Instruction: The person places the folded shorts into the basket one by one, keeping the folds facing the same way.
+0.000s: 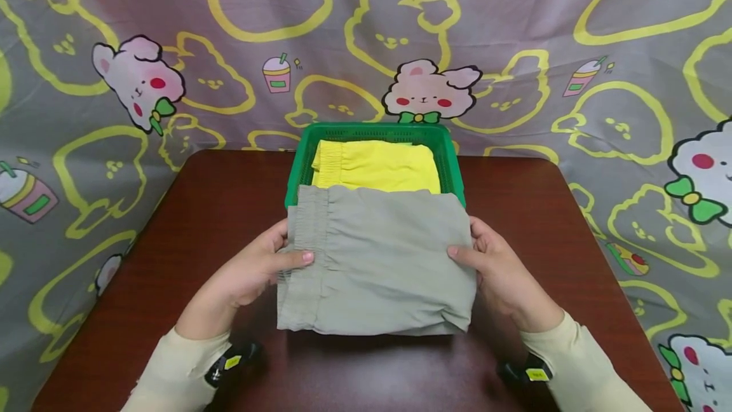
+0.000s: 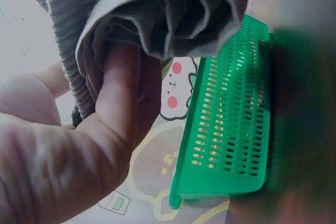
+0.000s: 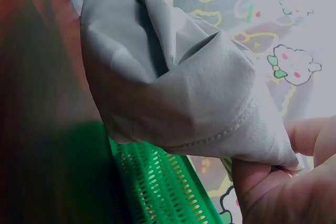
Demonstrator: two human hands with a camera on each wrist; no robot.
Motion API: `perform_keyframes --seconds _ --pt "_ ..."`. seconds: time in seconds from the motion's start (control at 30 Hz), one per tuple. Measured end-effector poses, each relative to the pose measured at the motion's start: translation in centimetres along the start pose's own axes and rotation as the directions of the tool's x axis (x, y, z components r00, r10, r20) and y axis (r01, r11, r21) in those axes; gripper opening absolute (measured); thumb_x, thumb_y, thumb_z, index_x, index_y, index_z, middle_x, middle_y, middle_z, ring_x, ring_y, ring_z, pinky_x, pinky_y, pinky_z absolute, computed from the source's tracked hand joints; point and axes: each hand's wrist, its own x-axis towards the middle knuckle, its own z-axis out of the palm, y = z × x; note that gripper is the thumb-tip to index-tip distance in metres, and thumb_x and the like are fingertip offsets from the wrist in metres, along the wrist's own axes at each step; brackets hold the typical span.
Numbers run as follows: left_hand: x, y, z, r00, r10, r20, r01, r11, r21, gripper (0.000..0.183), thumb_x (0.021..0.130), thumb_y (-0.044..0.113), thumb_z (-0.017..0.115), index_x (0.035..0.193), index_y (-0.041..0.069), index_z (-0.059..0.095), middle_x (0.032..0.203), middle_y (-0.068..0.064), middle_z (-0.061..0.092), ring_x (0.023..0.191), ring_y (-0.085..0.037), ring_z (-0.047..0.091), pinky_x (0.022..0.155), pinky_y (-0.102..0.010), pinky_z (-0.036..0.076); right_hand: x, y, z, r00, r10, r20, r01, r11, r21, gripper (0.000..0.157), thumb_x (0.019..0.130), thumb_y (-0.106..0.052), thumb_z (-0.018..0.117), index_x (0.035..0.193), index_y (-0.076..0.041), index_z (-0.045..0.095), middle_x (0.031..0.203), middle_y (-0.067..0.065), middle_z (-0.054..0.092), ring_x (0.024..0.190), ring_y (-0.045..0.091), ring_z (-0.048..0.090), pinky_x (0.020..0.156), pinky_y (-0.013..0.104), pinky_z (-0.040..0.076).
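A folded pair of grey-green shorts (image 1: 389, 259) with a gathered elastic waistband is held up between both hands, in front of the green basket. My left hand (image 1: 257, 266) grips the waistband side, thumb on top and fingers underneath. On the other side my right hand (image 1: 500, 269) pinches the folded edge, thumb over the cloth. The left wrist view shows fingers tucked under the rolled layers of the shorts (image 2: 173, 19). In the right wrist view the cloth (image 3: 194, 103) hangs in loose folds from the thumb and fingers. Folded yellow shorts (image 1: 383, 164) lie inside the green basket (image 1: 294, 173).
The perforated basket stands at the back of a dark red-brown table (image 1: 532, 208), close to a grey curtain (image 1: 515, 11) printed with yellow outlines and white rabbits. The grey-green shorts cover the basket's front from the head view. Dark straps (image 1: 237, 361) circle both wrists.
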Motion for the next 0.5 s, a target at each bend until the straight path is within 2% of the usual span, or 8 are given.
perform_keyframes --seconds 0.5 --pt "2.1 3.2 -1.8 1.000 0.005 -0.014 -0.005 1.000 0.000 0.060 0.098 0.008 0.068 0.149 0.013 0.037 0.125 -0.010 0.068 0.102 -0.028 0.073 0.083 -0.051 0.061 2.8 -2.5 -0.2 0.999 -0.027 0.025 0.026 0.998 0.052 0.049 0.102 -0.004 0.059 0.146 -0.012 0.038 0.123 0.002 0.066 0.106 0.015 0.070 0.087 0.035 0.060"
